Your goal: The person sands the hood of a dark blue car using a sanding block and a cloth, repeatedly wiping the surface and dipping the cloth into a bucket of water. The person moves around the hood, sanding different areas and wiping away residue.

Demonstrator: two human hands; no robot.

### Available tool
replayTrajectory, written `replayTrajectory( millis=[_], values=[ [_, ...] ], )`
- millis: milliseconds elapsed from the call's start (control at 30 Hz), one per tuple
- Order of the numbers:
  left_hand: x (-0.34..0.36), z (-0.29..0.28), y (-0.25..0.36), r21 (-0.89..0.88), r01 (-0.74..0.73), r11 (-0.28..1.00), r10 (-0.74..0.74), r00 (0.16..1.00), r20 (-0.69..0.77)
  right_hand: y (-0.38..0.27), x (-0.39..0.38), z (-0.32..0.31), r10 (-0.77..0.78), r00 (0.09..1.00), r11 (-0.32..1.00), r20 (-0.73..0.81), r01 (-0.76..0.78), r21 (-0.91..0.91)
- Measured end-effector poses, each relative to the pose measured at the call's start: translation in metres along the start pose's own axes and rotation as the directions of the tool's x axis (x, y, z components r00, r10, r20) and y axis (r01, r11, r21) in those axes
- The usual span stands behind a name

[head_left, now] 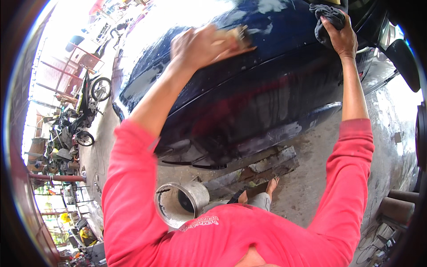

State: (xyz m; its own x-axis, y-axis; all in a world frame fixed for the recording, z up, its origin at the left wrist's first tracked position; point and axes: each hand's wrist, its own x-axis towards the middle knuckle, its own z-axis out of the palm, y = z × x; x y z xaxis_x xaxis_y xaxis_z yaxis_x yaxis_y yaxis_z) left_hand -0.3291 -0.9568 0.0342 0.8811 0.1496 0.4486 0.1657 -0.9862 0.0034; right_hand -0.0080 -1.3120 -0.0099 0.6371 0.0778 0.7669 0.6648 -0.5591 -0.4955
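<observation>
Concrete floor [307, 189] all through this workshop, and from my remote seat the closest thing I've got is the red top [244, 229] at 6 o'clock. Bare foot [272, 185] around 4 to 5, whitish bucket [202, 196] at 7. Next out, a dark blue car [267, 104] fills 12 o'clock, pale smears on its paint. My left hand [195, 46] is up near 12, fingers wrapped over a tan block-like tool [240, 38] at the bodywork; it's blurry, so I can't tell how tight they are. Around 2 o'clock my right hand [343, 39] has its fingers curled, partly open, round a bunched dark grey cloth [326, 21]. Way back at 9, a motorcycle [84, 104] beside piled clutter.
</observation>
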Motion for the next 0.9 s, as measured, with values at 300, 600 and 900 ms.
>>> replayTrajectory(
  millis=[300, 600, 900],
  values=[
    [-0.138, -0.061, -0.034, -0.031, 0.163, 0.986, -0.163, 0.987, -0.001, -0.014, -0.003, -0.008, -0.096, 0.995, 0.995, 0.018, 0.095, 0.036],
    [0.04, 0.01, 0.063, -0.004, -0.064, 0.998, 0.063, 0.998, -0.022, -0.01, -0.002, -0.011, -0.03, 0.998, 0.999, 0.06, 0.029, 0.014],
    [-0.094, -0.041, -0.007, 0.062, 0.135, 0.989, -0.137, 0.99, 0.039, -0.014, -0.004, -0.01, -0.11, 0.993, 0.993, 0.046, 0.108, 0.043]
  ],
)
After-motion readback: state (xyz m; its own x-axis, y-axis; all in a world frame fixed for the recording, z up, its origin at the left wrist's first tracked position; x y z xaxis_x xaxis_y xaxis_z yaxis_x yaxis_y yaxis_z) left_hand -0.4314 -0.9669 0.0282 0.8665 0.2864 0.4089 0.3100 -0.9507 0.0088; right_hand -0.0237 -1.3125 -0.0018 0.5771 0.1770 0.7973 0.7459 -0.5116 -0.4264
